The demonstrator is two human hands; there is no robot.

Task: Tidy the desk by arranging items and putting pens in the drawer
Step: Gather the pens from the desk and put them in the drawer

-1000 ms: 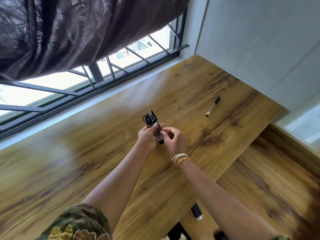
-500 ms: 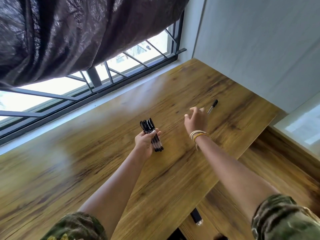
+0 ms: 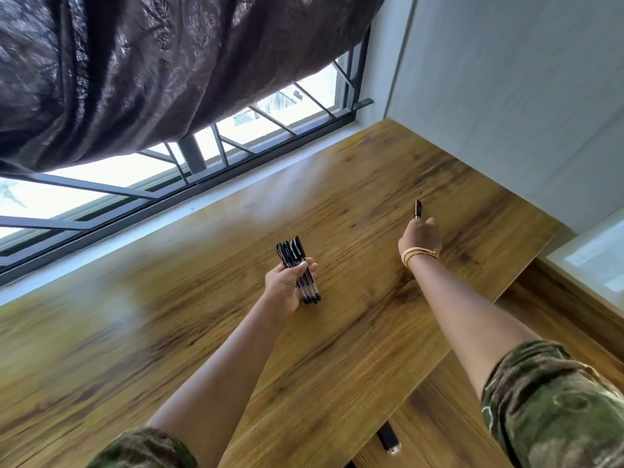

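The left hand (image 3: 285, 286) has its grip closed round a bundle of black pens (image 3: 300, 270), held just above the desk (image 3: 202, 298). The right hand (image 3: 420, 235) reaches far across, fingers curled over the last loose pen (image 3: 418, 209), only its capped end showing; whether that grip has truly closed, I cannot tell. Best to pinch the barrel firmly before lifting, then lay it alongside the bundle, caps matching. No drawer is in view
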